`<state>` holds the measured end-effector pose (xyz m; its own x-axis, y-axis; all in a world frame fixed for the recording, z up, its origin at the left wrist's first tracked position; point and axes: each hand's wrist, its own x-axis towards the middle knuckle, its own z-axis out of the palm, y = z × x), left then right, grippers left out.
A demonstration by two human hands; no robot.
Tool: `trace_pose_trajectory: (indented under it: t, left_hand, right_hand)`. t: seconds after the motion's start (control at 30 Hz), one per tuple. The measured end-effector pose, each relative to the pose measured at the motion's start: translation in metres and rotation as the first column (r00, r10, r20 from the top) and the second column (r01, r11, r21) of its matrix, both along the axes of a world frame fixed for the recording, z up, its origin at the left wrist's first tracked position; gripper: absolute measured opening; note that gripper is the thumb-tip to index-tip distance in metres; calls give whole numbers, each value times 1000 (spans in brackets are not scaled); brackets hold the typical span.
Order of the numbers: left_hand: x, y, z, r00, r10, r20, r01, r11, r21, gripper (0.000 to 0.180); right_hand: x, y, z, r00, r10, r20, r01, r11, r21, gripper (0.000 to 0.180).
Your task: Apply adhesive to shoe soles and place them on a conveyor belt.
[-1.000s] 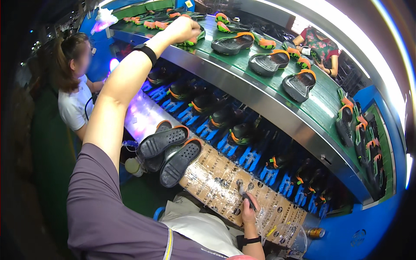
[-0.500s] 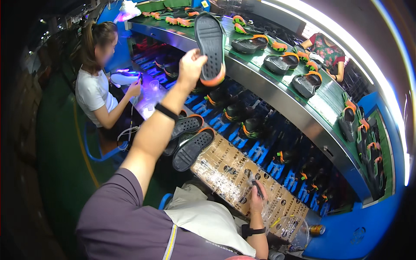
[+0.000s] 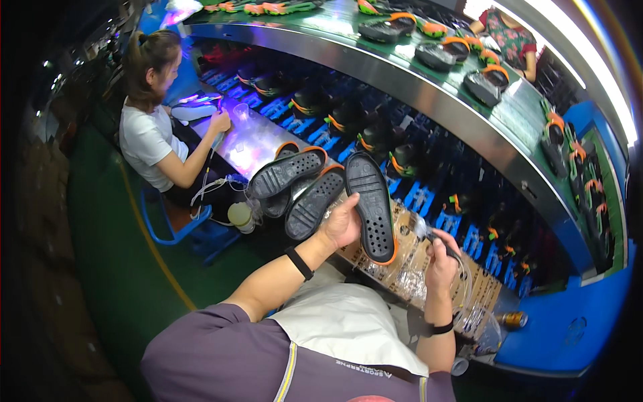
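My left hand [image 3: 343, 222] is closed on the side edge of a black shoe sole [image 3: 372, 209] with an orange rim at the heel. The sole is held up over the covered bench, its grooved, holed face toward me. In my right hand [image 3: 440, 268], fingers wrapped round it, is a dark-handled brush [image 3: 447, 246] with a pale, blurred tip; a thin clear tube runs down beside the wrist. The tip is apart from the sole. Left of the held sole lie several similar soles, among them an upper one [image 3: 288, 172] and a lower one [image 3: 315, 203].
Brown printed paper and clear film cover the bench [image 3: 408, 258]. Beyond it a green conveyor belt [image 3: 509, 124] carries several shoe uppers and soles. Blue racks with shoes stand below. A co-worker [image 3: 151, 134] sits at left; a can [image 3: 514, 319] stands at right.
My left hand has come down and nearer from over the conveyor's edge, bringing the sole above the bench. My right hand has risen with the brush toward the sole.
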<state>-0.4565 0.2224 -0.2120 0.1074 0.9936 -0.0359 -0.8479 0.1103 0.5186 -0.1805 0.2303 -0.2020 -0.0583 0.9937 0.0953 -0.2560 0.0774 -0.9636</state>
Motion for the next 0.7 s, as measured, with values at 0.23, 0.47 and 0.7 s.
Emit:
trace_pose_trajectory:
  t: [0.23, 0.47, 0.7]
  left_hand:
    - [20, -22, 9, 988, -69, 136, 74, 997, -32, 95]
    - [41, -30, 4, 985, -155, 76, 159, 986, -46, 83]
    - [39, -16, -7, 984, -79, -162, 80, 997, 0, 77]
  right_hand:
    - [-63, 0, 54, 989, 139, 41, -140, 989, 40, 20]
    - [-81, 10, 64, 990, 101, 97, -108, 992, 71, 18]
    - [-77, -5, 48, 917, 45, 395, -158, 953, 259, 24]
